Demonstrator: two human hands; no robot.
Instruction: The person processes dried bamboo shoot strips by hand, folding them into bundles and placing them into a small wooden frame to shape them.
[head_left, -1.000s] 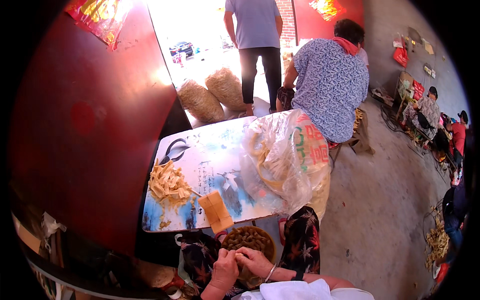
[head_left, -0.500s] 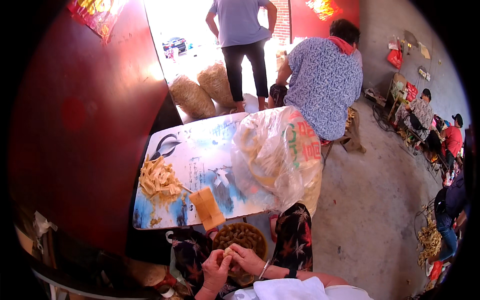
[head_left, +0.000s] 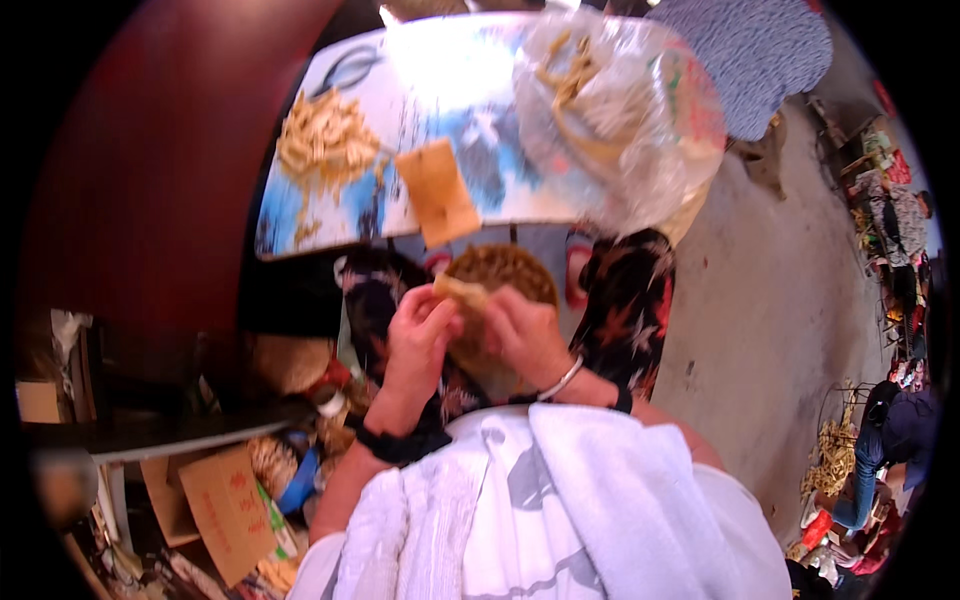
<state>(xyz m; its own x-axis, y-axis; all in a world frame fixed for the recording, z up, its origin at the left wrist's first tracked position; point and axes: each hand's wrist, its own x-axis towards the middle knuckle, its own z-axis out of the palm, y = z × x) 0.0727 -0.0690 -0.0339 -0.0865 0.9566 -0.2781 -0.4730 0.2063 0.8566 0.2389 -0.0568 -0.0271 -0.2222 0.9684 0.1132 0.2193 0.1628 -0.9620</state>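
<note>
Head view: you hold a pale-tan folded strip (head_left: 460,290) between both hands, its left end pinched by the bent thumb and fingers of your left hand (head_left: 418,338), its right end grasped by the curled fingers of your right hand (head_left: 527,337); blur hides how firmly the right fingertips press. Compared with half a second ago, your head has tipped down, so the hands now sit higher and larger in view, and what was a small nub at your fingertips now shows as a length spanning from hand to hand. For the work, that seems to mean both hands are bearing on one piece, with neither letting go. Just beyond and below your fingers is a round yellow-brown bowl (head_left: 553,288) of curled brown pieces (head_left: 497,264), between the legs of your black leaf-print trousers (head_left: 625,315). Past the fingers, a flat tan rectangular block (head_left: 437,192) overhangs the near edge of a white-and-blue painted table (head_left: 430,85). Beyond and left of your fingers lies a loose heap of tan strips (head_left: 328,138); beyond and right, a crumpled clear plastic bag (head_left: 640,165) with more tan lengths inside.
</note>
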